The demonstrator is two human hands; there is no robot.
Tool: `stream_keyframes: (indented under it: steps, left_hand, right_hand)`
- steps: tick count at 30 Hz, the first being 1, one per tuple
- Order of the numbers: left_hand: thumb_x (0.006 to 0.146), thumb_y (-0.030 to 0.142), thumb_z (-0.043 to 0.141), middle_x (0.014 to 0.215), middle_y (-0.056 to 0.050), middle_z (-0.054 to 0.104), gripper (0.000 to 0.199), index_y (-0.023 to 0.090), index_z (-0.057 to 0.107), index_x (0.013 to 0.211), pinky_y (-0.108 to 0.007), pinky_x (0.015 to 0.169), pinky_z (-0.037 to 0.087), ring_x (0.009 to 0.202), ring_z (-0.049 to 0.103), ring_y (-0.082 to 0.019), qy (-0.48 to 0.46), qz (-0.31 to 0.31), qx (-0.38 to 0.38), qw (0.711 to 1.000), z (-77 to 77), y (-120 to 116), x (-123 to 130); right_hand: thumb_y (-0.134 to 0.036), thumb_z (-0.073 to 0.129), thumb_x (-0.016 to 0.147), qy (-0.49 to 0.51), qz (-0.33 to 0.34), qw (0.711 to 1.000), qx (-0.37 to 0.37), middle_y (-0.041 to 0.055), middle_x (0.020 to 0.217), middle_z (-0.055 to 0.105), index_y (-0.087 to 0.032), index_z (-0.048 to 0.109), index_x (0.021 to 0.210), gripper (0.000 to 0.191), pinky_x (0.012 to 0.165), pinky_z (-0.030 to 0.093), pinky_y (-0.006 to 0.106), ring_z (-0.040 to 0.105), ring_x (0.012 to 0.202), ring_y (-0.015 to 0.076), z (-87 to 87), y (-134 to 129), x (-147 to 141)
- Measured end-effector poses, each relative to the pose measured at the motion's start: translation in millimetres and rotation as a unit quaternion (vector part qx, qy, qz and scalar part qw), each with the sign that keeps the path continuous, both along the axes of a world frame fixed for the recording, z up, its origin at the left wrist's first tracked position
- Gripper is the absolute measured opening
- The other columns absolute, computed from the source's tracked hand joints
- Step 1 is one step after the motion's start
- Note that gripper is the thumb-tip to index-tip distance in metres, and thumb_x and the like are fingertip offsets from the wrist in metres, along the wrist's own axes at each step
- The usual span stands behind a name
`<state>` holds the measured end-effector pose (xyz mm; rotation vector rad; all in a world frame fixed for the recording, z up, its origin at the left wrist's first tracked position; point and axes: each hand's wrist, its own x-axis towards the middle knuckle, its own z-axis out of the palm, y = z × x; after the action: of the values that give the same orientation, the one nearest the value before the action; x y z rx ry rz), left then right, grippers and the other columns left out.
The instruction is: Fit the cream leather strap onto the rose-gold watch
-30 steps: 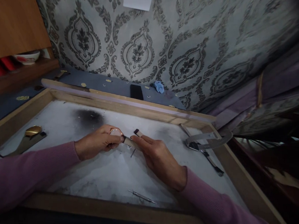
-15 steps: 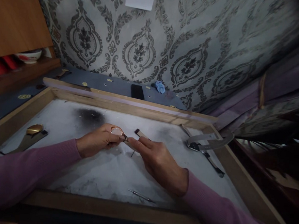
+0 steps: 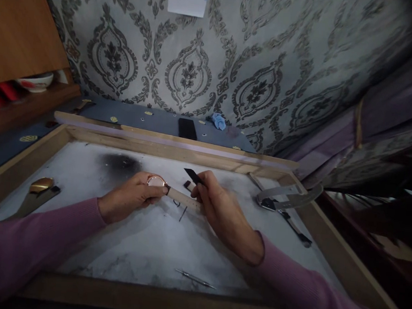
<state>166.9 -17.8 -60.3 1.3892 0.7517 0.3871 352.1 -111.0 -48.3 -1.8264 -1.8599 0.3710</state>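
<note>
My left hand [image 3: 130,197] is closed on a wristwatch [image 3: 156,181] with a round rose-gold case, the thumb along its edge. From the case a strap [image 3: 183,197], pale on the side facing up, runs right to my right hand [image 3: 219,209]. That hand is closed, with a dark flat pointed strip [image 3: 192,176] sticking out from between thumb and fingers; whether it is a blade or a strap end I cannot tell. Behind the strap lies another strap piece [image 3: 189,185], partly hidden by the right hand. A thin dark pin [image 3: 182,213] rests below.
A wooden-rimmed tray [image 3: 150,141] surrounds the work. At its left lies a gold watch [image 3: 41,185]; at the right, a watch with a grey strap [image 3: 284,193]. A thin metal tool [image 3: 195,278] lies near the front rim. Beyond stand a phone [image 3: 187,128] and blue crumpled cloth [image 3: 218,121].
My right hand has moved away from the watch case to the right, baring the strap and showing the dark pointed strip. The left hand with the watch has shifted slightly left.
</note>
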Motion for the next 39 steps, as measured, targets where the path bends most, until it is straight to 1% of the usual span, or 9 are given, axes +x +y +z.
stream_keyframes:
  steps: [4, 10, 16, 19, 25, 27, 31, 34, 39]
  left_hand:
    - [0.072, 0.032, 0.060, 0.046, 0.008, 0.035, 0.025, 0.019, 0.045, 0.057, -0.024, 0.042, 0.014, 0.042, 0.024, -0.006, 0.014, -0.008, 0.016, 1.000, -0.1, 0.8, -0.3]
    - [0.072, 0.032, 0.059, 0.046, 0.007, 0.035, 0.026, 0.019, 0.044, 0.055, -0.024, 0.042, 0.015, 0.043, 0.025, -0.006, 0.029, -0.011, 0.029, 0.999, 1.0, 1.3, -0.5]
    - [0.074, 0.032, 0.060, 0.048, 0.007, 0.036, 0.025, 0.019, 0.046, 0.058, -0.025, 0.042, 0.015, 0.042, 0.025, -0.007, 0.028, -0.007, 0.031, 0.999, -0.6, 0.8, -2.0]
    - [0.074, 0.032, 0.058, 0.047, 0.006, 0.035, 0.026, 0.019, 0.044, 0.055, -0.025, 0.042, 0.014, 0.042, 0.024, -0.006, 0.032, -0.007, 0.041, 0.999, 1.1, 0.3, -2.1]
    - [0.073, 0.026, 0.056, 0.044, 0.005, 0.032, 0.032, 0.019, 0.039, 0.046, -0.025, 0.042, 0.014, 0.042, 0.024, -0.007, 0.036, -0.012, 0.075, 0.996, 7.4, -0.8, -3.3]
    - [0.074, 0.026, 0.056, 0.045, 0.005, 0.031, 0.034, 0.019, 0.038, 0.046, -0.026, 0.042, 0.014, 0.042, 0.023, -0.007, 0.028, -0.019, 0.075, 0.997, 7.7, 0.4, -3.9]
    - [0.077, 0.028, 0.057, 0.047, 0.004, 0.031, 0.036, 0.019, 0.038, 0.048, -0.027, 0.042, 0.013, 0.043, 0.023, -0.007, 0.027, -0.033, 0.069, 0.997, 6.0, 1.9, -4.3]
    - [0.078, 0.027, 0.056, 0.047, 0.004, 0.030, 0.037, 0.019, 0.038, 0.048, -0.027, 0.042, 0.013, 0.043, 0.023, -0.007, 0.028, -0.036, 0.073, 0.996, 5.4, 1.1, -4.2]
    - [0.078, 0.027, 0.057, 0.047, 0.003, 0.030, 0.037, 0.019, 0.038, 0.047, -0.027, 0.042, 0.012, 0.043, 0.022, -0.007, 0.028, -0.032, 0.075, 0.996, 7.2, -0.3, -3.7]
  right_hand:
    - [-0.016, 0.035, 0.092, -0.079, -0.015, 0.996, -0.046, 0.0027, 0.075, 0.061, -0.018, 0.048, 0.086, 0.015, 0.056, 0.034, 0.024, 0.051, 0.060, 0.0133, 0.4, 9.0, 12.3]
    - [-0.010, 0.040, 0.092, -0.238, -0.039, 0.965, -0.108, 0.0083, 0.090, 0.065, -0.015, 0.058, 0.089, 0.019, 0.060, 0.033, 0.025, 0.059, 0.076, 0.0162, 1.5, 16.5, 28.5]
    - [-0.008, 0.048, 0.088, -0.281, -0.053, 0.955, -0.073, 0.0105, 0.090, 0.069, -0.015, 0.062, 0.096, 0.018, 0.063, 0.038, 0.028, 0.062, 0.084, 0.0210, -5.2, 17.9, 33.8]
    - [-0.010, 0.052, 0.087, -0.290, -0.036, 0.956, -0.013, 0.0114, 0.094, 0.067, -0.015, 0.061, 0.094, 0.013, 0.069, 0.041, 0.030, 0.060, 0.089, 0.0232, -6.1, 18.2, 32.8]
    - [-0.021, 0.049, 0.092, -0.184, -0.014, 0.981, 0.054, 0.0067, 0.081, 0.063, -0.016, 0.060, 0.082, 0.016, 0.062, 0.037, 0.028, 0.056, 0.068, 0.0171, 18.9, -13.4, 19.9]
    - [-0.022, 0.049, 0.091, -0.147, 0.039, 0.987, 0.056, 0.0055, 0.079, 0.063, -0.018, 0.060, 0.081, 0.016, 0.063, 0.038, 0.028, 0.056, 0.069, 0.0164, 28.5, -31.6, 15.5]
    - [-0.018, 0.053, 0.089, -0.098, 0.228, 0.961, -0.120, 0.0011, 0.073, 0.062, -0.018, 0.059, 0.074, 0.017, 0.057, 0.036, 0.025, 0.055, 0.061, 0.0120, 30.7, -58.8, 6.3]
    - [-0.014, 0.058, 0.084, -0.144, 0.246, 0.942, -0.179, 0.0007, 0.073, 0.061, -0.017, 0.056, 0.069, 0.015, 0.054, 0.033, 0.025, 0.052, 0.058, 0.0112, 21.0, -62.6, -0.8]
    - [-0.007, 0.057, 0.080, -0.156, 0.259, 0.937, -0.178, 0.0004, 0.071, 0.061, -0.017, 0.055, 0.069, 0.015, 0.053, 0.031, 0.026, 0.048, 0.057, 0.0110, 14.5, -54.8, -7.9]
